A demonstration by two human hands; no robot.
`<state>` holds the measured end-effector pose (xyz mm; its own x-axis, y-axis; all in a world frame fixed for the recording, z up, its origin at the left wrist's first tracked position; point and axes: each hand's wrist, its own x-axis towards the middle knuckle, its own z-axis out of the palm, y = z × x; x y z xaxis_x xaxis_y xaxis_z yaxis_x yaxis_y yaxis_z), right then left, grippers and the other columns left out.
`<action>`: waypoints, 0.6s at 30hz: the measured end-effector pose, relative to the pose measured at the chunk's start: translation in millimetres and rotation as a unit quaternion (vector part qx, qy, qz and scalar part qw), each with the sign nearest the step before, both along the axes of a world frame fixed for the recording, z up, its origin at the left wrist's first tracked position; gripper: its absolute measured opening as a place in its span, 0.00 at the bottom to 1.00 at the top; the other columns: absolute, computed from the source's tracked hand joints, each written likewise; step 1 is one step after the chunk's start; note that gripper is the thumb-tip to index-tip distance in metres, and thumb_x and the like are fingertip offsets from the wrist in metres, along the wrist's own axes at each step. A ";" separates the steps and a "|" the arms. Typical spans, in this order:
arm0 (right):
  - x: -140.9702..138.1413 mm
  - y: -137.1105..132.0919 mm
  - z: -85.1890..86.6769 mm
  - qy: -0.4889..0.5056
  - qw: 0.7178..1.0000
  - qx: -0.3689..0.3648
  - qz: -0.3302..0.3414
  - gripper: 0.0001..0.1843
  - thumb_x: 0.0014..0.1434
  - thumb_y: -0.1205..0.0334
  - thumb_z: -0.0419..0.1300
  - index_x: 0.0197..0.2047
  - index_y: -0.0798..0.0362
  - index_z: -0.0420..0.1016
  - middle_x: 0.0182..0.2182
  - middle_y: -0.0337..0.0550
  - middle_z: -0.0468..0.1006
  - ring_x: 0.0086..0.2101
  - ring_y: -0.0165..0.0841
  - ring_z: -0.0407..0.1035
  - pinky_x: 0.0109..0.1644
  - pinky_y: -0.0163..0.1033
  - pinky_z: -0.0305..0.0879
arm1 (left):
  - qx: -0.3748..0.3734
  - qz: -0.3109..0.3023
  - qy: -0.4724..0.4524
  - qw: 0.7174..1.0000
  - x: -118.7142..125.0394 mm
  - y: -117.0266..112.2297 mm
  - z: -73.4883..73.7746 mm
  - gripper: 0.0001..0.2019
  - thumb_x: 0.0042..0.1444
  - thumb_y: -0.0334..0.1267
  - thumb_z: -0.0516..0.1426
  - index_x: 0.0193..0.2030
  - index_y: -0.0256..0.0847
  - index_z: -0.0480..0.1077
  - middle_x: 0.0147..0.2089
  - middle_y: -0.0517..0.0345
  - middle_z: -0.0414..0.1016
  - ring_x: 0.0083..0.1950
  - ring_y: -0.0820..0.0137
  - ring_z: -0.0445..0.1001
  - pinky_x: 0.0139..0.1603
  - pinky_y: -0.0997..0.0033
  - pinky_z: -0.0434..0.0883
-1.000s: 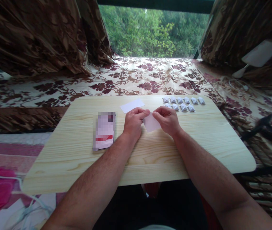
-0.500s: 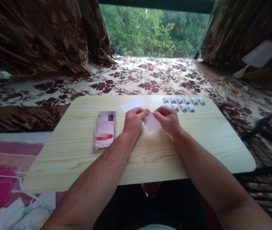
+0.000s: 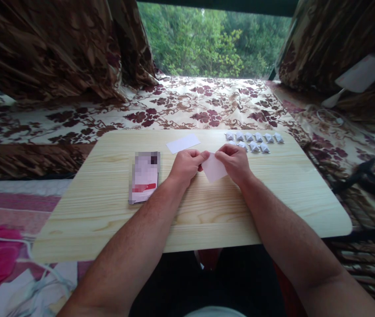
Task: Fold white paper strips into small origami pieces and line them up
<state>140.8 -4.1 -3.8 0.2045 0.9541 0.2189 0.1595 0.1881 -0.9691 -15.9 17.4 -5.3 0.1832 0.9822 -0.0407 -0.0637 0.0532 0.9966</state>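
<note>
A small white sheet of paper point(image 3: 214, 169) is held up over the wooden table between both hands. My left hand point(image 3: 189, 164) pinches its upper left side between thumb and fingers. At the upper right edge, my right hand point(image 3: 235, 159) grips it in the same way. Just beyond the left hand, a stack or sheet of white paper point(image 3: 183, 143) lies flat. Beyond the right hand stand several small folded white paper shapes point(image 3: 249, 137) in two rows; the hand partly covers the nearer row.
On the pale wooden table point(image 3: 84, 211), a phone point(image 3: 144, 177) with a blurred screen lies left of my left forearm. Behind the table is a ledge with a floral cloth point(image 3: 207, 116). A white lamp point(image 3: 364, 74) stands at the right, and cables point(image 3: 46, 273) lie at lower left.
Both hands have shifted slightly to the right with the paper, and more of the sheet shows between them. The phone, flat paper and folded shapes stay in place.
</note>
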 end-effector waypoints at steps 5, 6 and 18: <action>2.1 1.4 -0.6 0.011 1.000 -0.011 -0.003 0.08 0.48 0.63 0.63 0.20 0.54 0.71 0.16 0.33 0.65 0.20 0.25 0.56 0.24 0.34 0.51 | 0.013 -0.009 0.030 0.999 -1.3 -0.9 1.5 0.24 0.44 0.58 0.68 0.19 0.38 0.69 0.17 0.58 0.67 0.18 0.76 0.60 0.22 0.72 0.53; 2.8 1.8 -0.8 0.014 1.000 -0.012 -0.003 0.08 0.48 0.63 0.63 0.20 0.54 0.71 0.16 0.33 0.65 0.20 0.25 0.57 0.24 0.34 0.51 | 0.017 -0.013 0.040 0.999 -1.7 -1.5 2.3 0.25 0.45 0.59 0.67 0.19 0.38 0.69 0.17 0.57 0.67 0.18 0.76 0.60 0.22 0.72 0.52; 5.5 3.5 0.3 0.006 1.000 -0.020 -0.003 0.07 0.47 0.63 0.61 0.20 0.54 0.71 0.16 0.32 0.65 0.19 0.24 0.56 0.24 0.34 0.51 | 0.029 -0.035 0.112 0.993 -4.2 -5.1 11.3 0.26 0.50 0.61 0.63 0.20 0.37 0.67 0.17 0.60 0.66 0.19 0.78 0.58 0.22 0.74 0.53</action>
